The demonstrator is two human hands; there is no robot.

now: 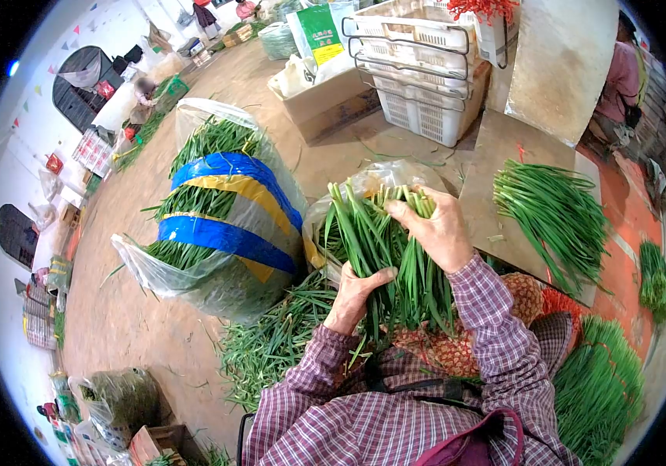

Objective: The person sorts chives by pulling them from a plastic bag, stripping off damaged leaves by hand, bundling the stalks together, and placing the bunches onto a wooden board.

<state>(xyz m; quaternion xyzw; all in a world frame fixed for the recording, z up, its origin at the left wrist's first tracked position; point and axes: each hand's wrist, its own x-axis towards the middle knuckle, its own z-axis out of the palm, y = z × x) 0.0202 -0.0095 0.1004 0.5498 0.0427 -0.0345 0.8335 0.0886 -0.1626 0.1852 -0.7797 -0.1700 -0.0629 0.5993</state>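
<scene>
A bunch of garlic chives (372, 245) is held up in front of my lap, pale stem ends upward and green leaves hanging down. My left hand (356, 297) is closed round its lower left side, thumb across the leaves. Up at the stem ends, my right hand (432, 225) grips part of the bunch, its thumb and fingers round the cut ends. Just behind the bunch is a clear plastic bag (395, 172). Loose chive leaves (271, 342) lie heaped on the floor below my left forearm.
To the left stands a big plastic sack (232, 217) of greens with blue and yellow bands. A tied chive bundle (547, 206) lies on a board (484, 186) at right; more chives (601, 388) are beside me. White crates (418, 78) and a cardboard box (325, 105) stand ahead.
</scene>
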